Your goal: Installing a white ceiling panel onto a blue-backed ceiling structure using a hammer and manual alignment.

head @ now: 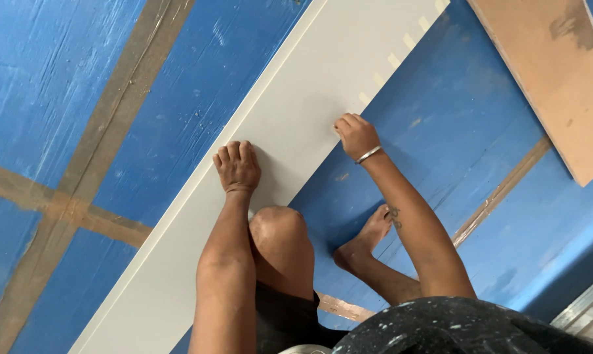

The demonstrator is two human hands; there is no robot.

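Blue painted floor (454,111), scuffed and streaked, crossed by brown tape strips (106,124), with a tan board (558,78) lying top right and a pale metal edge (588,308) at bottom right, in even daylight.

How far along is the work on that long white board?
Done: the white board lies flat on the blue floor, with small notches along its right edge. In hand: the left hand presses flat on it and the right hand grips that edge. What remains cannot be told.
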